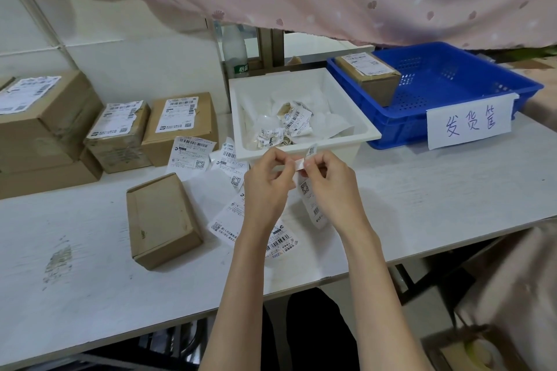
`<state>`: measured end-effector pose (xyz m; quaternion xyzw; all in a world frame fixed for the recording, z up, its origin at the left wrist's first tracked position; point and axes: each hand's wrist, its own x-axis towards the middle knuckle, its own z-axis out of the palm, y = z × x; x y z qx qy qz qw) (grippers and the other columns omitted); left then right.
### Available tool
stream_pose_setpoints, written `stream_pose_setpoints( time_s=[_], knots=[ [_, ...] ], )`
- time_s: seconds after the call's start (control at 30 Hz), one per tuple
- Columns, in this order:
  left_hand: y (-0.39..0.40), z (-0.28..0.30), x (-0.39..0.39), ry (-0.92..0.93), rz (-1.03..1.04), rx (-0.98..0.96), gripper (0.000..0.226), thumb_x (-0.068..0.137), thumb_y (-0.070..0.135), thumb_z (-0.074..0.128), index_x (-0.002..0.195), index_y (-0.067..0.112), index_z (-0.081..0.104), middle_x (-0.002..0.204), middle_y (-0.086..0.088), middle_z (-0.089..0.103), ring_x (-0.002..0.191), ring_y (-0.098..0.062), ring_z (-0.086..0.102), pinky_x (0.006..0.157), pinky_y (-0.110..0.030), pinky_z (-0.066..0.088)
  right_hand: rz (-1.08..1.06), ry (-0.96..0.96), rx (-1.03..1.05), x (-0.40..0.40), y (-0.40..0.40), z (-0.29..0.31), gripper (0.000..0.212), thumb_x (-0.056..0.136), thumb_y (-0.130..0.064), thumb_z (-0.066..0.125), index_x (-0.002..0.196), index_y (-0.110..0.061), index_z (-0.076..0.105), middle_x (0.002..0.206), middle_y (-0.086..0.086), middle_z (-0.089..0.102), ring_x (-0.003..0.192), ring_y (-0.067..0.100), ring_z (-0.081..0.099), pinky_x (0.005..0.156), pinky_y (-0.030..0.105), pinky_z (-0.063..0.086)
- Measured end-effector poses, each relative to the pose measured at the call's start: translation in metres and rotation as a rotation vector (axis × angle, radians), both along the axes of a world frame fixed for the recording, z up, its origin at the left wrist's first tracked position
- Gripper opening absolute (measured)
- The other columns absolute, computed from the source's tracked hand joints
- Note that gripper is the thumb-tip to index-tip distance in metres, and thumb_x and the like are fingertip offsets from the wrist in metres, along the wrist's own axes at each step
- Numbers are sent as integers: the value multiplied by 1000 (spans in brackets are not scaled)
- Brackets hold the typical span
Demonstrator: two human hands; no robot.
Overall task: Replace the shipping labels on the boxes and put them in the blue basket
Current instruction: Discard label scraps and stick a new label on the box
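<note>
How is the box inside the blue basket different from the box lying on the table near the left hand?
The box in the blue basket carries a white shipping label on top; the bare box on the table shows none. The first sits in the basket at the far right; the second lies on the white table, left of the left hand. The bare box looks flatter. Both are brown cardboard and closed.

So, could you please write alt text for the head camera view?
Two hands, left and right, pinch a label and peel it from its backing above a white table. A bare box lies to the left, a white bin of torn scraps sits behind, and the blue basket holds one labelled box.
</note>
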<state>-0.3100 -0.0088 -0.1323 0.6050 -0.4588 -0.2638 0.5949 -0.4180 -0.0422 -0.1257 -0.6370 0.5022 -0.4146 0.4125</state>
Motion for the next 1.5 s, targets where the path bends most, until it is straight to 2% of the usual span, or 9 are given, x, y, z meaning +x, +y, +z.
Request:
stream_pose_setpoints(
  time_s=[0.13,0.33,0.53,0.63,0.83,0.97,1.1,1.33,1.5],
  knots=[
    [0,0,0,74,-23,12,13,95,3,54,83,4,58,84,-1,70,77,-7,68,64,-24,57,17,-34,23,-3,0,1,15,98,-15,53,89,-8,63,79,-6,65,73,5,58,61,6,41],
    [-1,0,0,239,-9,40,17,97,3,52,80,6,54,62,8,54,60,-4,55,65,-24,57,56,-79,79,-3,-2,2,15,97,-12,52,93,-4,64,83,0,66,71,4,56,57,4,40],
    [0,2,2,98,-53,26,14,96,5,52,82,6,55,83,-7,64,86,-20,66,64,-25,57,-15,-202,157,-1,-4,3,30,98,-20,49,73,-14,66,74,-3,69,76,13,65,76,23,47],
    [2,7,0,66,-81,17,11,95,3,54,85,0,56,78,1,67,80,-7,66,63,-20,55,-28,-127,113,2,-3,5,33,94,-35,59,73,-11,64,72,0,69,65,4,60,64,14,44],
    [-1,6,-3,187,-43,60,11,94,9,59,83,6,58,90,-16,69,81,-20,68,58,-23,53,12,-129,75,3,-2,3,19,94,-20,60,79,-9,64,70,-4,65,63,2,57,64,14,45],
    [-2,7,-2,212,-65,89,12,92,16,66,88,6,61,97,-18,71,87,-24,69,60,-25,55,19,-160,74,2,-1,1,20,95,-17,56,77,-10,61,72,3,62,66,10,55,68,28,47],
    [-3,7,1,228,-76,108,11,96,7,58,87,1,60,94,-21,73,78,-22,72,58,-25,56,46,-163,99,3,-4,-1,23,97,-21,56,75,-15,61,71,-4,63,70,11,58,80,39,52],
    [-5,0,-2,232,2,107,22,99,12,54,77,14,55,83,-15,68,82,-29,71,60,-25,56,36,-134,107,7,-4,-3,24,98,-20,54,74,-18,56,82,7,67,89,28,66,86,40,50],
    [-4,1,-2,322,4,101,18,101,12,51,84,10,56,99,-25,70,89,-33,72,64,-25,57,56,-186,101,7,-3,-5,24,98,-17,53,74,-17,55,76,-1,63,80,18,61,84,38,49]
  ],
)
